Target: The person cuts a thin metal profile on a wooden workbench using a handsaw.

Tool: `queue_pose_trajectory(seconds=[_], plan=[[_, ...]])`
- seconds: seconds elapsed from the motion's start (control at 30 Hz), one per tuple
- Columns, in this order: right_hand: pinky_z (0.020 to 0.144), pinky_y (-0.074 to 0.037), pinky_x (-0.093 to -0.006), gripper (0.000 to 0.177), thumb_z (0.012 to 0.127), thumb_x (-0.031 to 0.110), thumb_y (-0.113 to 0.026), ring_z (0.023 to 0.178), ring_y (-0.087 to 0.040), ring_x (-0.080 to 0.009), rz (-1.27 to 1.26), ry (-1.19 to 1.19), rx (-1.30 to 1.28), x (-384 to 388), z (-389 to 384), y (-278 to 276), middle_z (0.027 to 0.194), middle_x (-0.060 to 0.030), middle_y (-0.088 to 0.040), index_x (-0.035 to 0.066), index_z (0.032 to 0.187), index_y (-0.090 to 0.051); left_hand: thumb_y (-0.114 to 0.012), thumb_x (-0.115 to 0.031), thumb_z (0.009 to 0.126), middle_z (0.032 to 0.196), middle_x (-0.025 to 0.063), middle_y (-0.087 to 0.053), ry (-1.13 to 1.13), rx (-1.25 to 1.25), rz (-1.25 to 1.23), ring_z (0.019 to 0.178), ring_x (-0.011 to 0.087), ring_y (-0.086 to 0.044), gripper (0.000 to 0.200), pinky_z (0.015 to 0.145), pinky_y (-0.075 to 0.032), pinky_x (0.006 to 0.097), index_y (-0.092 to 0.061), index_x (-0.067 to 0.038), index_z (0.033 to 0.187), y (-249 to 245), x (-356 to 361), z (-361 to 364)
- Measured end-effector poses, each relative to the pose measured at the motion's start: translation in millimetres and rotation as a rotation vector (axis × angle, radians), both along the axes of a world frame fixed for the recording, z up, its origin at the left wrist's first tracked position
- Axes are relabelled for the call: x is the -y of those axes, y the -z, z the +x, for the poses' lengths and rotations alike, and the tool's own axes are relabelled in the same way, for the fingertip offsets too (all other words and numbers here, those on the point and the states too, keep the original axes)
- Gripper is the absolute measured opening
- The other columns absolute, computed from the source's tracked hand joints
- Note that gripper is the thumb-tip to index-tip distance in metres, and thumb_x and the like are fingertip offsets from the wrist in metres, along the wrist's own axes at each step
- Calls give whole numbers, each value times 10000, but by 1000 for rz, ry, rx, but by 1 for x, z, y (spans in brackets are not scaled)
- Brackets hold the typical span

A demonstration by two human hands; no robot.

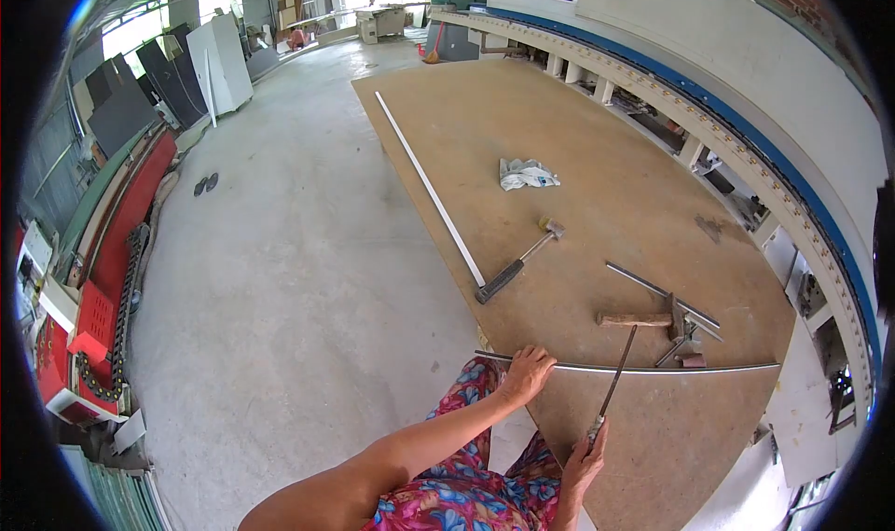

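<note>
A long thin metal strip (671, 372) runs across the near part of the brown board, its left end out over the edge by my knee. My left hand (530, 374) is closed over this strip close to that end. In my right hand (585, 456) is the handle of a file (619, 374). Its long dark blade points up and away, crossing the strip in this view. Just beyond the strip lies a wooden-handled hammer (639, 320), with short metal pieces (657, 284) beside it. Near these sits a small brownish block (691, 360).
The large brown board (615, 177) also bears a black-gripped hammer (522, 261), a long white strip (429, 191) and a crumpled white bag (529, 174). A long machine rail (718, 111) borders the right. Red machinery (121, 223) and dark sandals (206, 184) are at left.
</note>
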State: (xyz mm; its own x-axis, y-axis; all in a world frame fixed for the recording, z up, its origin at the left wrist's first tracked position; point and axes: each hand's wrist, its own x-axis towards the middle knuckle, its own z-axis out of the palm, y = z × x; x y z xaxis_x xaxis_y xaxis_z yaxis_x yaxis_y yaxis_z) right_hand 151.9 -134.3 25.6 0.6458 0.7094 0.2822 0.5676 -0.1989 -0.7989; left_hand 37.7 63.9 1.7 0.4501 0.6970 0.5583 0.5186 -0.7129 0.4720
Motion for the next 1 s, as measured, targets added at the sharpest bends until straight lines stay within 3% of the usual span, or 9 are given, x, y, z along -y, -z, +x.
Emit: queue_pose_trajectory(seconds=[0.17, 0.3, 0.47, 0.53, 0.6, 0.67, 0.7, 0.87, 1.0], plan=[[568, -469, -377, 498, 940, 126, -479, 595, -561, -238, 146, 2, 200, -9, 4, 9, 815, -220, -637, 61, 1431, -424, -689, -90, 818, 947, 64, -581, -3, 19, -28, 968, 271, -563, 170, 839, -440, 424, -644, -78, 982, -2, 0, 0], [556, -464, -375, 502, 937, 128, -482, 581, -554, -233, 58, -1, 99, -1, 5, 13, 792, -216, -628, 61, 1431, -425, -685, -85, 816, 945, 62, -581, -21, 23, -4, 972, 270, -563, 166, 845, -439, 424, -646, -84, 978, 2, 0, 2], [881, -493, -427, 503, 927, 67, -460, 1115, -605, -412, -126, -10, -136, 1, -3, -14, 1260, -295, -566, 22, 1426, -406, -687, -87, 812, 949, 66, -580, -19, -1, -27, 970, 276, -562, 168, 838, -447, 419, -648, -84, 975, -3, 2, 0], [873, -496, -431, 507, 926, 69, -460, 1105, -611, -411, -138, -8, -152, 1, -3, -16, 1251, -297, -570, 23, 1427, -404, -688, -88, 811, 951, 66, -579, -20, -7, -26, 970, 276, -562, 170, 836, -450, 417, -649, -84, 977, 1, 1, 1], [652, -469, -389, 496, 938, 117, -474, 744, -564, -294, -9, -4, -7, -1, 0, -2, 909, -232, -593, 47, 1426, -422, -690, -88, 810, 954, 66, -578, -16, -5, -20, 970, 276, -561, 175, 834, -453, 416, -651, -85, 981, 2, 0, 2], [541, -454, -365, 489, 946, 143, -482, 563, -539, -232, 90, 0, 108, -5, 4, 13, 732, -195, -602, 58, 1425, -432, -690, -88, 810, 953, 65, -576, -15, -5, -18, 969, 274, -561, 176, 836, -453, 416, -650, -84, 982, 2, 0, 2], [540, -454, -363, 488, 947, 144, -483, 562, -539, -229, 122, 2, 150, -7, 4, 13, 725, -190, -601, 57, 1425, -432, -691, -89, 810, 953, 64, -576, -15, -5, -18, 969, 273, -561, 177, 837, -454, 415, -649, -84, 983, 1, 0, 1], [843, -500, -431, 514, 923, 72, -450, 1067, -633, -399, -113, -13, -112, 2, -2, -9, 1204, -306, -592, 38, 1434, -401, -687, -89, 814, 959, 64, -572, -14, 3, -24, 978, 274, -558, 169, 851, -448, 418, -643, -86, 977, 1, 2, 1], [820, -503, -426, 521, 920, 77, -459, 1028, -643, -399, -160, 0, -194, 1, -5, -23, 1194, -311, -594, 41, 1436, -400, -689, -110, 802, 945, 56, -562, -17, 7, 24, 955, 264, -550, 176, 817, -444, 401, -634, -100, 969, 3, -1, 1]])
